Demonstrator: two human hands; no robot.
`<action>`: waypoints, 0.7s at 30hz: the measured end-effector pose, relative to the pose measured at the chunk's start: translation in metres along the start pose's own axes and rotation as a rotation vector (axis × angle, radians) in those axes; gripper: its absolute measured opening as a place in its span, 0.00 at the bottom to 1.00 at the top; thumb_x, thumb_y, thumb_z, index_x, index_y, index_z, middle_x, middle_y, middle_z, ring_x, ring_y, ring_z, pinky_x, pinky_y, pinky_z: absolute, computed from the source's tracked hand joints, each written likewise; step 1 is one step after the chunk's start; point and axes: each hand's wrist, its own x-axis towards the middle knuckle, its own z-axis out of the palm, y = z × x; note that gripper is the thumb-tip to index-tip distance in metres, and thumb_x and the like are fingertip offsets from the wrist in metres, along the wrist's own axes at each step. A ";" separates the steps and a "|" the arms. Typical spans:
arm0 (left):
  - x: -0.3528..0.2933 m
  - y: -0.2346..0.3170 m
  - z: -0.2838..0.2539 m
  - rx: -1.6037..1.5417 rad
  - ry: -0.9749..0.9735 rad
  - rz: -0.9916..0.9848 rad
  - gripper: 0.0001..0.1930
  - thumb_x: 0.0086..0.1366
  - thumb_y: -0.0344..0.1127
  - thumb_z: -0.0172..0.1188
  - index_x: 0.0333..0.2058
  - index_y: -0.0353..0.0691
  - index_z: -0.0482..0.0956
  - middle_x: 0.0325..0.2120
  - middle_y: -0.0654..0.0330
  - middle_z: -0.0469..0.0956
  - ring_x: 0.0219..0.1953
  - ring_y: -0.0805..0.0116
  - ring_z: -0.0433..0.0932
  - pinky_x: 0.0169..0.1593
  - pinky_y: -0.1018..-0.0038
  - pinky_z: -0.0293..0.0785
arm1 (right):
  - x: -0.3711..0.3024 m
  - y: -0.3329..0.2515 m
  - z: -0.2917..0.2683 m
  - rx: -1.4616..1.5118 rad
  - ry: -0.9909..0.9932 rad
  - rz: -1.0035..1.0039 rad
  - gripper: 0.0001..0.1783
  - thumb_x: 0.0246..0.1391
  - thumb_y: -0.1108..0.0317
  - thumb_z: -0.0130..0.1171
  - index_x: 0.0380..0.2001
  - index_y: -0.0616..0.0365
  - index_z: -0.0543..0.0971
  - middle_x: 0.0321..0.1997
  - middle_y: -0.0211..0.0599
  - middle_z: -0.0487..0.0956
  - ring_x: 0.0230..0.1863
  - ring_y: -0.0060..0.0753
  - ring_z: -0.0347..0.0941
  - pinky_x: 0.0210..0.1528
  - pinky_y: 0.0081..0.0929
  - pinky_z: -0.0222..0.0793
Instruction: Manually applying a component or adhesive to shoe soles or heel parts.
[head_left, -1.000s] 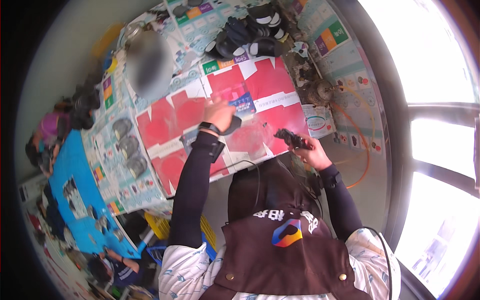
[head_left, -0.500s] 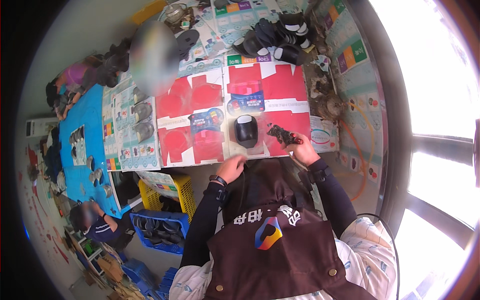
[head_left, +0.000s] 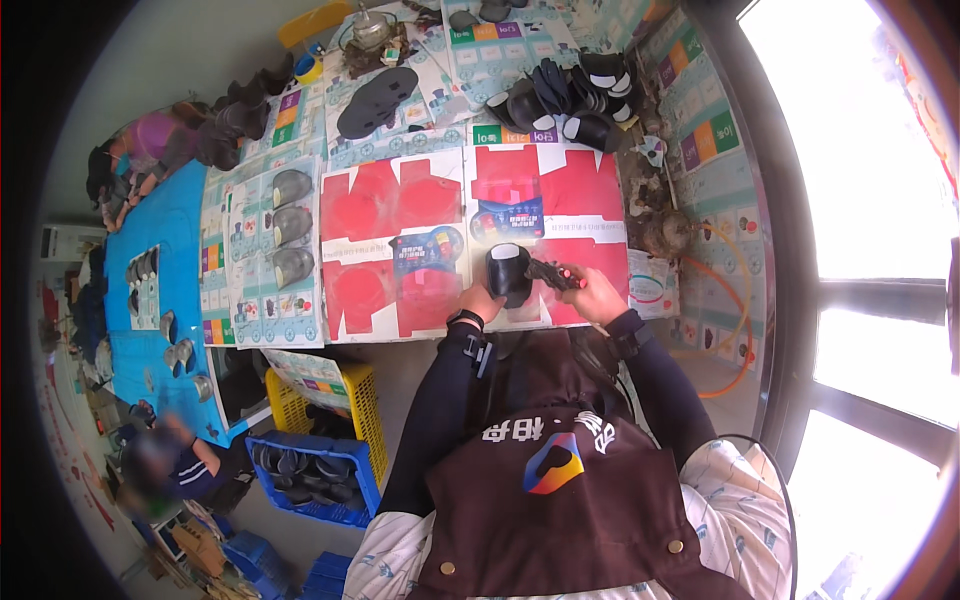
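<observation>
A black, curved shoe upper with a white patch at its far end lies on the red-and-white printed sheets near the table's front edge. My left hand grips its near left edge, the fingers partly hidden. In my right hand is a dark, crusted spray gun with red parts, fingers wrapped round it. Its tip points left at the upper's right side, very close to it; whether they touch I cannot tell.
Black uppers are heaped at the far right. Several grey pieces stand in a column on the left. Orange hoses hang at right. A blue crate and yellow crate stand below left; another person is beyond.
My left hand has moved up and right from the table edge onto the upper. The spray gun now sits closer to the upper. The view has shifted slightly.
</observation>
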 end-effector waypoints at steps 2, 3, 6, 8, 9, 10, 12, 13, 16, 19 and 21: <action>0.004 0.005 -0.003 -0.098 0.057 -0.010 0.21 0.56 0.44 0.67 0.44 0.35 0.80 0.41 0.45 0.83 0.46 0.44 0.81 0.50 0.55 0.77 | -0.003 -0.005 0.002 -0.032 -0.025 0.089 0.22 0.46 0.71 0.63 0.46 0.66 0.79 0.34 0.44 0.82 0.37 0.36 0.79 0.44 0.33 0.71; 0.005 0.006 -0.006 -0.103 0.059 0.011 0.21 0.56 0.44 0.67 0.44 0.35 0.80 0.41 0.45 0.83 0.46 0.44 0.81 0.50 0.55 0.77 | -0.003 -0.006 0.004 -0.027 -0.010 0.090 0.22 0.46 0.71 0.63 0.46 0.66 0.79 0.34 0.44 0.82 0.37 0.36 0.79 0.44 0.33 0.71; 0.006 0.008 -0.009 -0.214 0.112 0.037 0.18 0.55 0.40 0.67 0.41 0.36 0.79 0.38 0.45 0.83 0.44 0.44 0.82 0.47 0.54 0.77 | -0.003 -0.009 0.013 -0.082 -0.008 0.079 0.19 0.48 0.66 0.63 0.43 0.64 0.78 0.33 0.57 0.79 0.39 0.64 0.76 0.42 0.46 0.70; 0.010 0.006 -0.011 -0.233 0.166 0.054 0.16 0.54 0.38 0.66 0.39 0.37 0.78 0.37 0.46 0.83 0.43 0.44 0.82 0.46 0.53 0.77 | 0.003 -0.012 0.020 -0.132 0.021 -0.046 0.19 0.49 0.65 0.62 0.44 0.64 0.79 0.35 0.57 0.80 0.40 0.63 0.76 0.43 0.48 0.71; 0.011 0.004 -0.011 -0.224 0.172 0.062 0.16 0.54 0.38 0.66 0.39 0.37 0.78 0.37 0.46 0.83 0.43 0.44 0.82 0.46 0.53 0.77 | 0.006 -0.013 0.024 -0.147 0.017 -0.008 0.19 0.49 0.65 0.62 0.44 0.64 0.79 0.35 0.57 0.80 0.40 0.63 0.76 0.43 0.48 0.71; 0.012 0.000 -0.011 -0.196 0.131 0.068 0.17 0.54 0.38 0.66 0.40 0.37 0.78 0.37 0.46 0.83 0.43 0.45 0.82 0.46 0.54 0.77 | 0.009 -0.013 0.028 -0.154 0.009 -0.021 0.20 0.48 0.65 0.62 0.44 0.63 0.80 0.35 0.58 0.80 0.40 0.64 0.76 0.44 0.49 0.71; 0.012 -0.007 -0.010 -0.173 0.092 0.073 0.17 0.55 0.38 0.66 0.41 0.37 0.78 0.37 0.46 0.83 0.43 0.45 0.82 0.46 0.54 0.77 | 0.017 -0.014 0.035 -0.173 -0.006 -0.049 0.20 0.48 0.64 0.61 0.45 0.63 0.80 0.37 0.59 0.80 0.42 0.64 0.76 0.45 0.50 0.71; 0.012 -0.011 -0.009 -0.129 0.077 0.091 0.17 0.55 0.39 0.67 0.41 0.36 0.78 0.37 0.48 0.84 0.42 0.47 0.83 0.45 0.56 0.77 | 0.021 -0.014 0.038 -0.174 -0.007 -0.048 0.20 0.48 0.64 0.61 0.45 0.63 0.80 0.37 0.59 0.80 0.42 0.64 0.76 0.45 0.50 0.71; 0.007 -0.019 -0.005 -0.135 0.082 0.126 0.18 0.57 0.40 0.67 0.42 0.35 0.79 0.36 0.49 0.84 0.42 0.49 0.83 0.45 0.59 0.78 | 0.029 -0.011 0.045 -0.222 0.042 -0.033 0.20 0.48 0.65 0.59 0.45 0.63 0.80 0.38 0.60 0.80 0.43 0.64 0.76 0.45 0.51 0.71; 0.006 -0.021 -0.004 -0.196 0.090 0.146 0.19 0.58 0.41 0.67 0.43 0.35 0.79 0.36 0.51 0.85 0.41 0.50 0.84 0.45 0.61 0.78 | 0.031 -0.006 0.045 -0.208 0.054 0.037 0.19 0.48 0.66 0.58 0.44 0.62 0.80 0.38 0.61 0.80 0.43 0.65 0.76 0.46 0.52 0.71; 0.009 -0.021 -0.006 -0.212 0.085 0.150 0.18 0.59 0.41 0.66 0.43 0.35 0.79 0.36 0.51 0.85 0.41 0.51 0.84 0.45 0.61 0.78 | 0.030 -0.003 0.044 -0.235 -0.008 0.040 0.19 0.47 0.66 0.58 0.43 0.63 0.80 0.37 0.61 0.80 0.42 0.66 0.76 0.45 0.52 0.72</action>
